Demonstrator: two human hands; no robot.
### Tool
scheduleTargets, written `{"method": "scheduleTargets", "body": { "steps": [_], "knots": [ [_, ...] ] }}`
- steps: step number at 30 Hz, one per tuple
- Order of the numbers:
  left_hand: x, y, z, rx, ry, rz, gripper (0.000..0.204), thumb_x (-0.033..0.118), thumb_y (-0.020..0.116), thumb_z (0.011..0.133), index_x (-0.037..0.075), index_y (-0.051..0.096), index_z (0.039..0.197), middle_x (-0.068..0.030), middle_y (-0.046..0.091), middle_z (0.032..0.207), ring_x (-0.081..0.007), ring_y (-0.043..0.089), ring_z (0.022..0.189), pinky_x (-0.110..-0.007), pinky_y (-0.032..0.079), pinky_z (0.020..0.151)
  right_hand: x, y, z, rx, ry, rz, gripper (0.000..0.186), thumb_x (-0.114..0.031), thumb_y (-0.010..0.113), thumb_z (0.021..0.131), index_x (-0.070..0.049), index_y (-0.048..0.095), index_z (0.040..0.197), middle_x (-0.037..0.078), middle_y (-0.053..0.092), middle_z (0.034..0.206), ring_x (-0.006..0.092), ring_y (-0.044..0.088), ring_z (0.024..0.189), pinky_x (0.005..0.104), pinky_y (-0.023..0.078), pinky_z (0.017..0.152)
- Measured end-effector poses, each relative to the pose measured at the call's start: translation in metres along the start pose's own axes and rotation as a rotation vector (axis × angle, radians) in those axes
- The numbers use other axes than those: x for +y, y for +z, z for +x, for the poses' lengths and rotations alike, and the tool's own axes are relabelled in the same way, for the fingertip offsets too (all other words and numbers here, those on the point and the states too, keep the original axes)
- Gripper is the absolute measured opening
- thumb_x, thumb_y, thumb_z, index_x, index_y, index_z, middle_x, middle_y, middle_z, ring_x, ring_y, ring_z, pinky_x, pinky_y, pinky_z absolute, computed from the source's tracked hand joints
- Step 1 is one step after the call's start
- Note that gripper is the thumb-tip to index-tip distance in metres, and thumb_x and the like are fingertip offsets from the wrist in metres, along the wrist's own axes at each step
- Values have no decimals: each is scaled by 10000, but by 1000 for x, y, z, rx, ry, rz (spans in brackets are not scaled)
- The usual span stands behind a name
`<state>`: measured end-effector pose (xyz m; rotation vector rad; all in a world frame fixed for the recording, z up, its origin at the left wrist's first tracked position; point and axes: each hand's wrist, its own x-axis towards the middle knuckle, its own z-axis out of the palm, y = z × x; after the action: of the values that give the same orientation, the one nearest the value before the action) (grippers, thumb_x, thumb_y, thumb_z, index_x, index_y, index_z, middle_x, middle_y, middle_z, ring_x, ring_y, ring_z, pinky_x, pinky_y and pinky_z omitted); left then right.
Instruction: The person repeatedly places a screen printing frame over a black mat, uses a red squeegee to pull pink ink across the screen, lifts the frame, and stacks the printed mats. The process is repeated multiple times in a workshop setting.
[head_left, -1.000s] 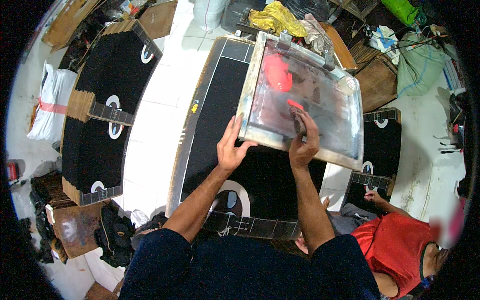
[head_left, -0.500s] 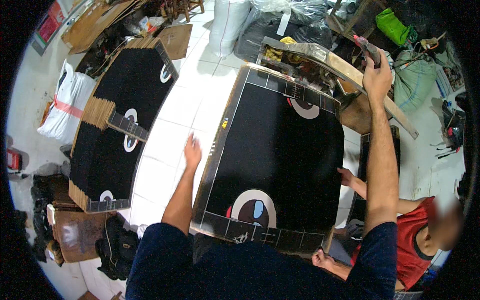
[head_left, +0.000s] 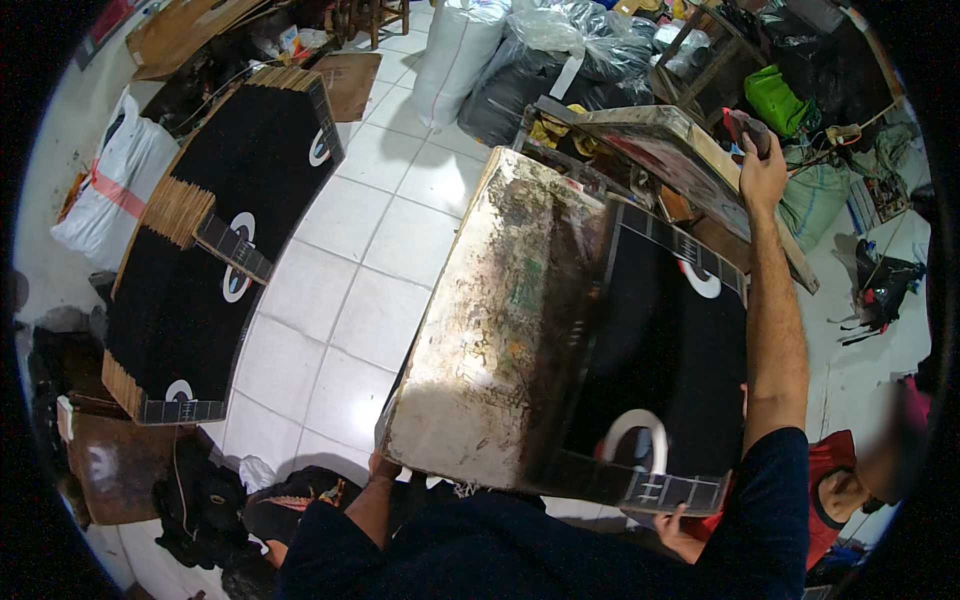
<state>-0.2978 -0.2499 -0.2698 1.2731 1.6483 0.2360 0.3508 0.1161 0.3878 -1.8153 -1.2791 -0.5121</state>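
Two hands working off one landmark: the print board [head_left: 500,330], a big stained slab tilted up in the middle of view, black printed sheet [head_left: 660,350] covering its right part.

Right hand [head_left: 762,165]: arm fully stretched to the board's far right corner, fingers closed on the edge of the screen frame [head_left: 680,150]. Frame is lifted clear of the board and tilted, hanging above the board's far edge; the hand sits at the frame's right end, so the frame body runs left from the grip. Something reddish [head_left: 745,125] sits at the fingertips, can't tell what.

Left hand [head_left: 383,467]: at the board's near left corner, mostly hidden under the edge. Only the knuckles and wrist show. It touches the board's underside or rim; can't tell whether the fingers are curled round it or just propping it.

Board's near right corner: another person's hand [head_left: 680,530] pinches the near edge of the black sheet, red sleeve [head_left: 830,490] behind it.

Left of the board, across white floor tiles [head_left: 350,280]: a stack of black printed sheets [head_left: 215,250] with white circular marks, well apart. Beyond the board's far edge: white sack [head_left: 455,55], dark bags [head_left: 560,70], green bag [head_left: 775,100].
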Motion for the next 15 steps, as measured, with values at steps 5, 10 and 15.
{"method": "scheduleTargets", "body": {
  "steps": [5, 10, 15],
  "knots": [
    [3, -52, -28, 76, -253, 356, 274, 307, 671, 895, 136, 763, 1090, -166, 762, 1030, -360, 716, 1041, -488, 565, 898, -13, -2, -3, 84, -30, -104, 366, -272, 697, 964, -145, 661, 1306, 135, 767, 1037, 258, 747, 909, 383, 537, 820],
    [74, -121, -33, 522, -1, 442, 167, 260, 775, 831, 110, 790, 902, -144, 743, 875, -362, 698, 857, -510, 527, 796, -22, -7, -6, 57, -56, -23, 317, -273, 663, 967, -182, 678, 1270, 130, 750, 1113, 334, 712, 1030, 424, 526, 870],
    [243, -187, 6, 943, 686, 182, 152, 171, 757, 898, 39, 761, 824, -140, 677, 763, -338, 595, 778, -475, 459, 723, -26, -10, -8, 14, 17, -106, 346, -299, 649, 961, -212, 666, 1295, 113, 737, 1171, 371, 687, 1099, 455, 526, 907]
  ]
}}
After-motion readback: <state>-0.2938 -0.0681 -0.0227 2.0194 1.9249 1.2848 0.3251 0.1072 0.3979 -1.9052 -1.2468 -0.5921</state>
